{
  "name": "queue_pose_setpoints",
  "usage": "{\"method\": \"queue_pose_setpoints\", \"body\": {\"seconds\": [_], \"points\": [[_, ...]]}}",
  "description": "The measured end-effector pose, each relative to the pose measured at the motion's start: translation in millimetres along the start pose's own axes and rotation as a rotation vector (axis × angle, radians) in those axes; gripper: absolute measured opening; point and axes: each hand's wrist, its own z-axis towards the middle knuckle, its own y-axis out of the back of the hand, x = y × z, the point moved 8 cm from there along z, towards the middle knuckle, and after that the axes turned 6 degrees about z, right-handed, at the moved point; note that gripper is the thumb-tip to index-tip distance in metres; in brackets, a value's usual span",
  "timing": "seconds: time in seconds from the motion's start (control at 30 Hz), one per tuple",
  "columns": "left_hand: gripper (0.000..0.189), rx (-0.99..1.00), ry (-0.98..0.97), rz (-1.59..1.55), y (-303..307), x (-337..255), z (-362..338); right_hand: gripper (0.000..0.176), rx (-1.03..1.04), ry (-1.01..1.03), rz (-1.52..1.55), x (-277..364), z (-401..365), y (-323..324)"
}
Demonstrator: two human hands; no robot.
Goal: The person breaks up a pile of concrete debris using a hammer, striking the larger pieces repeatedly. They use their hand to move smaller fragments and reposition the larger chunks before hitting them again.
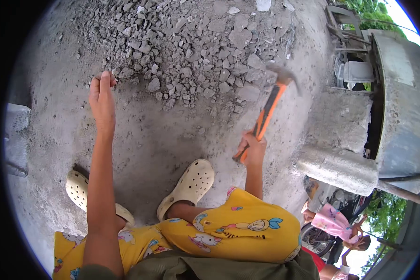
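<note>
My right hand [253,148] is wrapped round the lower handle of an orange and black claw hammer [269,108], whose slightly blurred head is raised at the right side of the rubble. At the left edge of the grey rubble pile [186,56], my left hand [102,95] is closed, thumb pressed against the fingers. Whatever it pinches is too small to name. Small broken stones lie just beyond its fingertips.
Two cream clogs [191,184] are on my feet on the dusty ground. At the right stand a concrete block [338,168] and a grey metal sheet [401,107]. People, one in pink [333,221], are near a motorcycle at the lower right. A pale block [17,140] stands far left.
</note>
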Motion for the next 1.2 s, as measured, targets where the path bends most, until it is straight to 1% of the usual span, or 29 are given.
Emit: {"method": "queue_pose_setpoints", "body": {"seconds": [0.03,0.1,0.13,0.17,0.27,0.3,0.33,0.37,0.4,0.43,0.5,0.6,0.67,0.73,0.8,0.87,0.9,0.93,1.0,1.07,1.13,1.2], "points": [[0.026,-0.009,0.004,0.003,0.9,3.6,-1.0,0.007,0.033,0.121,0.025,34.6,-0.2,-3.2],[0.026,-0.020,0.001,0.003,-1.8,7.5,2.4,0.008,0.058,0.367,0.189,100.8,-7.8,-6.0],[0.026,-0.002,0.019,-0.003,-5.3,11.5,2.6,0.006,0.042,0.482,0.209,127.9,-10.8,-4.9],[0.026,0.017,0.034,-0.011,-10.0,14.7,2.3,0.003,0.127,0.605,0.237,151.5,-14.0,-7.4],[0.026,0.040,0.059,-0.049,-23.7,19.1,0.9,0.004,0.058,0.860,0.295,169.0,-23.8,-16.7],[0.026,0.041,0.067,-0.064,-27.2,20.1,-0.1,0.006,0.052,0.882,0.302,149.3,-19.0,-17.6],[0.026,0.049,0.058,-0.071,-29.1,21.8,0.8,0.006,-0.016,0.876,0.197,116.0,-13.1,-13.9],[0.026,0.055,0.048,-0.077,-29.8,24.2,1.8,0.006,-0.203,0.613,0.078,62.3,-3.4,-4.5],[0.026,0.061,0.039,-0.083,-29.4,26.7,2.1,0.006,-0.105,0.435,-0.157,0.5,13.2,4.9],[0.026,0.065,0.049,-0.077,-27.4,30.6,2.4,0.006,-0.101,0.240,-0.525,-52.0,24.2,11.6],[0.027,0.065,0.058,-0.064,-23.1,31.2,4.3,0.011,0.036,-0.232,-0.394,-96.4,17.3,-5.9],[0.028,-0.002,0.108,0.001,-10.4,22.2,1.4,0.013,0.081,-0.199,-0.398,-69.2,9.9,-15.8],[0.029,-0.021,0.111,0.017,-2.6,25.3,9.6,0.015,0.058,-0.096,-0.450,-11.9,2.3,-30.4],[0.030,-0.034,0.135,0.022,3.9,35.2,7.5,0.012,0.043,0.059,-0.360,41.1,-2.7,-30.2],[0.031,-0.040,0.136,0.009,3.1,35.6,11.3,0.010,0.084,0.302,-0.207,93.3,-15.1,-27.3],[0.032,-0.028,0.128,0.009,-2.7,32.2,11.2,0.005,0.153,0.605,-0.084,134.8,-31.5,-33.6],[0.032,-0.018,0.121,-0.004,-5.6,31.5,11.8,0.004,0.161,0.651,-0.039,136.2,-36.2,-29.4],[0.032,-0.009,0.115,-0.016,-7.7,30.9,11.9,0.004,0.096,0.688,-0.026,128.1,-38.7,-20.9],[0.032,-0.005,0.108,-0.025,-12.5,24.5,9.1,0.005,-0.030,0.760,0.001,86.3,-43.1,-4.6],[0.031,-0.005,0.101,-0.043,-12.6,24.1,5.7,0.006,-0.215,0.405,-0.172,-6.4,-39.4,30.9],[0.031,0.001,0.085,-0.074,-13.3,26.4,5.8,0.008,-0.083,-0.075,-0.608,-94.3,-29.1,53.6],[0.031,0.012,0.086,-0.065,-11.4,28.0,8.1,0.007,-0.092,-0.200,-0.326,-94.5,-38.8,35.5]]}}
